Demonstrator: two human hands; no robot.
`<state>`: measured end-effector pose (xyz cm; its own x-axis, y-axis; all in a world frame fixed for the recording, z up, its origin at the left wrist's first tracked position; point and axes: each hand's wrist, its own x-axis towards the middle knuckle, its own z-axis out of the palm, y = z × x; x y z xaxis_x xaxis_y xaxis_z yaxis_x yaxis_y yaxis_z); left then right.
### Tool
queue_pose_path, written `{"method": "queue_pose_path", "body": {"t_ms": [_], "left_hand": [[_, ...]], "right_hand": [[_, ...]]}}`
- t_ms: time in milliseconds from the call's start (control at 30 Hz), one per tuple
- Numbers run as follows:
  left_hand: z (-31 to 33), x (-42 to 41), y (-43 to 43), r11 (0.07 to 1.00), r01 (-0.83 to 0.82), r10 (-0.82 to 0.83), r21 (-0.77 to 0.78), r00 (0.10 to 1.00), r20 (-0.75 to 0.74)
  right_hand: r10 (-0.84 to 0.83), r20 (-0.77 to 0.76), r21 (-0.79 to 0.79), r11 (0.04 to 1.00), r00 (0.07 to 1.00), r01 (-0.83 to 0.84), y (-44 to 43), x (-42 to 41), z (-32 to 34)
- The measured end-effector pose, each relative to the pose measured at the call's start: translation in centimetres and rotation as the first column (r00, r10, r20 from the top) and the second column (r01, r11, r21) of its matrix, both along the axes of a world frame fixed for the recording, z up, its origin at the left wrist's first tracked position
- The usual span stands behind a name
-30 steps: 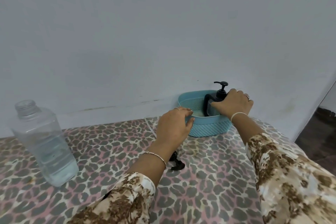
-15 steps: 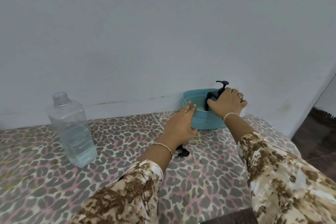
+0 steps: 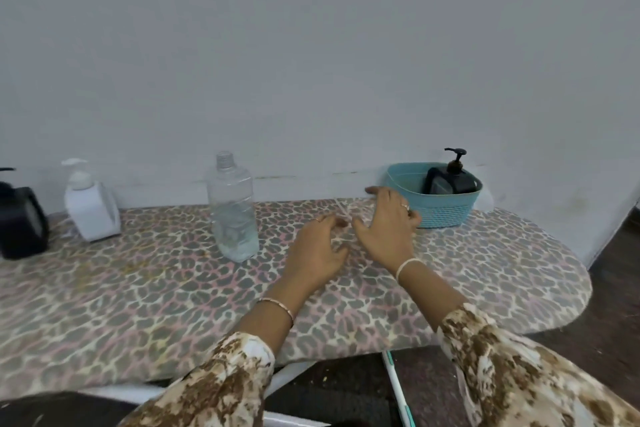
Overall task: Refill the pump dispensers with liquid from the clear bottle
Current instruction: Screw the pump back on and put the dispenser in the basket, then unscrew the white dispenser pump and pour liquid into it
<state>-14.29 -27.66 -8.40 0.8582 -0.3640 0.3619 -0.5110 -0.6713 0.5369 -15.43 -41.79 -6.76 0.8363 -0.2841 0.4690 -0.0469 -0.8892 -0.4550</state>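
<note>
A clear uncapped bottle, partly filled with clear liquid, stands upright mid-table. A black pump dispenser sits inside a teal basket at the back right by the wall. A white pump dispenser stands at the back left, and another black dispenser is cut off at the left edge. My left hand and my right hand hover over the table between the bottle and the basket, fingers apart, holding nothing. The right hand's fingers lie just in front of the basket's left side.
The table is an ironing board with a leopard-print cover; its rounded end is at the right. A plain wall runs close behind everything. Dark floor shows at the right and below the board, with a white and teal frame bar.
My right hand has let go of the black dispenser in the basket and both hands have drawn back from the basket toward me. The view has pulled back and shifted, showing the left dispensers.
</note>
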Motion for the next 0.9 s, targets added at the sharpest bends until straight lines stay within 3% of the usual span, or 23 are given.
{"method": "queue_pose_path", "body": {"t_ms": [200, 467, 733, 900], "left_hand": [[-2.7, -2.6, 10.3, 0.964, -0.249, 0.245, -0.09, 0.968, -0.051], [-3.6, -3.9, 22.0, 0.828, -0.546, 0.522, -0.128, 0.834, -0.179], [-2.0, 0.1, 28.5, 0.63, -0.742, 0.726, -0.227, 0.667, -0.168], [0.3, 4.3, 30.9, 0.578, -0.775, 0.78, -0.257, 0.617, -0.107]], "right_hand": [[0.28, -0.078, 0.003, 0.96, 0.957, -0.28, 9.8, -1.7, -2.2], [0.54, -0.198, 0.006, 0.835, 0.818, -0.55, 20.0, -1.9, -4.1], [0.612, -0.32, 0.04, 0.771, 0.723, -0.636, 25.2, 0.9, -3.6], [0.611, -0.329, -0.036, 0.754, 0.72, -0.656, 26.7, 3.3, -3.6]]}}
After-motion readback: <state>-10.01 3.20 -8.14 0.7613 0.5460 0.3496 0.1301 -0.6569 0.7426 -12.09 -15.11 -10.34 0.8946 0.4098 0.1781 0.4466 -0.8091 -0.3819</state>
